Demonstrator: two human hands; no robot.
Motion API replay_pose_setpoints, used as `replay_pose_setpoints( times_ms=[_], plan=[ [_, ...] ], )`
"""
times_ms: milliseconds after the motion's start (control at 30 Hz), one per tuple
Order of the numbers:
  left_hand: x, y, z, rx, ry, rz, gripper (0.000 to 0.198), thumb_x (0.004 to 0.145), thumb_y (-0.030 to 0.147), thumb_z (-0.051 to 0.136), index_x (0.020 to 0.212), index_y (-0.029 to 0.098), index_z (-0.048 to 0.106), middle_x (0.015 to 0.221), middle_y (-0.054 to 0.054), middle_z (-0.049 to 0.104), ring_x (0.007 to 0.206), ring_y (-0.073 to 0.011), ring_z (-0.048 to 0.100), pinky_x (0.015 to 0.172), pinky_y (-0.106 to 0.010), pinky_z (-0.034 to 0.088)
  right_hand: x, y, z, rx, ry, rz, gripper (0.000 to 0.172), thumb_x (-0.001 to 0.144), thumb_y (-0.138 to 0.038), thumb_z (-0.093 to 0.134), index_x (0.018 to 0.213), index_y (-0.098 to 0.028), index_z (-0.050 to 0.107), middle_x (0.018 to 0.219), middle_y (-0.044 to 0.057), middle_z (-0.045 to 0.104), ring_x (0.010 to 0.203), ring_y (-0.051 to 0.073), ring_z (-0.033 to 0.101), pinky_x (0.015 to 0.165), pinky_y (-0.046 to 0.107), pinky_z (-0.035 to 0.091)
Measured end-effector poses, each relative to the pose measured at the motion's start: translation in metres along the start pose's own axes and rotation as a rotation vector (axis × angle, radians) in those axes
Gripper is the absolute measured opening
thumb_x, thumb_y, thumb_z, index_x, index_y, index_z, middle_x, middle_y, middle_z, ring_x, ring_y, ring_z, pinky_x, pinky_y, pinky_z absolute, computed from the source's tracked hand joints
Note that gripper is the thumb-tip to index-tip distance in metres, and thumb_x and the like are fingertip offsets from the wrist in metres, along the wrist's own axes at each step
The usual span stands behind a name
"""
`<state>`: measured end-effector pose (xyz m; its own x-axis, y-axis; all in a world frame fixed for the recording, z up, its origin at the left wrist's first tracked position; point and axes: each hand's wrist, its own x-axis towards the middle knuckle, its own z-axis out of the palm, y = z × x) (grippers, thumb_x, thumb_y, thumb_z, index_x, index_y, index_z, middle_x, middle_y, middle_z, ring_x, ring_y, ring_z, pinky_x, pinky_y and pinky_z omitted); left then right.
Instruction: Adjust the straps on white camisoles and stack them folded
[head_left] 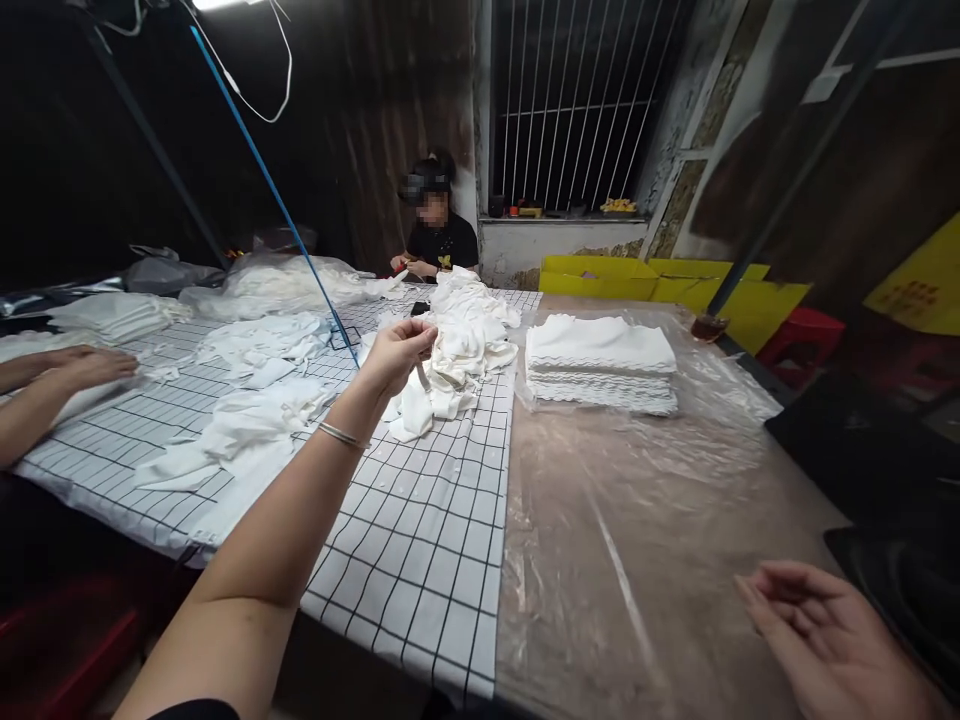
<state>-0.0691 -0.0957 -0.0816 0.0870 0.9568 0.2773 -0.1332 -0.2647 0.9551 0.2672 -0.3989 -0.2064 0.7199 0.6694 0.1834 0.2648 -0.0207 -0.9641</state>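
Observation:
My left hand (401, 355) is raised over a loose heap of white cloth pieces (469, 345), its thumb and fingers pinched together. What is between the fingertips is too small to make out. A thin band circles that wrist. Low at the right, my right hand (832, 635) hovers over the plastic-covered brown tabletop (585, 560), palm up, fingers loosely curled and apart from the thumb, with nothing in it. Beyond it, a neat stack of folded white cloths (601, 365) lies on the plastic.
Another person's hands (90, 370) rest on white cloth at the left. More white pieces (240, 430) lie on the checked tablecloth (412, 540). A blue pole (277, 195) slants down beside my left hand. A person (442, 235) sits at the far end, near yellow bins (600, 278).

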Motion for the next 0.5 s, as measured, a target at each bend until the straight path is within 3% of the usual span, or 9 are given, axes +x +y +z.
replay_pose_setpoints(
  times_ms=[133, 300, 400, 500],
  plan=[
    [-0.029, 0.041, 0.011, -0.034, -0.081, 0.063, 0.021, 0.070, 0.021, 0.080, 0.071, 0.015, 0.060, 0.060, 0.004, 0.053, 0.050, -0.0056, 0.048, 0.053, -0.021, 0.042, -0.014, -0.031, 0.033, 0.043, -0.125, -0.055, 0.051, 0.057, -0.054, 0.081, 0.089, -0.022, 0.057, 0.076, 0.002, 0.061, 0.068, 0.017, 0.062, 0.058, 0.026, 0.054],
    [-0.050, 0.094, 0.024, -0.080, -0.068, 0.206, 0.013, 0.079, 0.018, 0.073, 0.077, 0.017, 0.061, 0.062, 0.004, 0.052, 0.057, -0.0077, 0.056, 0.058, -0.021, 0.046, -0.030, -0.053, 0.067, 0.031, -0.351, -0.176, 0.038, 0.072, -0.049, 0.073, 0.093, -0.022, 0.057, 0.081, 0.002, 0.060, 0.067, 0.014, 0.055, 0.062, 0.027, 0.050],
    [-0.068, 0.125, 0.027, -0.158, -0.073, 0.288, 0.010, 0.088, 0.015, 0.063, 0.079, 0.017, 0.061, 0.064, 0.004, 0.051, 0.061, -0.0075, 0.059, 0.063, -0.021, 0.047, -0.041, -0.060, 0.075, 0.017, -0.446, -0.169, 0.036, 0.075, -0.049, 0.072, 0.095, -0.022, 0.058, 0.082, 0.003, 0.059, 0.069, 0.015, 0.054, 0.063, 0.028, 0.049],
    [-0.089, 0.149, 0.025, -0.227, -0.115, 0.342, 0.016, 0.094, 0.013, 0.053, 0.081, 0.017, 0.061, 0.066, 0.003, 0.052, 0.063, -0.0068, 0.061, 0.066, -0.020, 0.048, -0.048, -0.078, 0.065, 0.074, -0.494, -0.124, 0.035, 0.073, -0.049, 0.073, 0.090, -0.022, 0.060, 0.079, 0.003, 0.059, 0.070, 0.016, 0.056, 0.064, 0.029, 0.050]
  ],
)
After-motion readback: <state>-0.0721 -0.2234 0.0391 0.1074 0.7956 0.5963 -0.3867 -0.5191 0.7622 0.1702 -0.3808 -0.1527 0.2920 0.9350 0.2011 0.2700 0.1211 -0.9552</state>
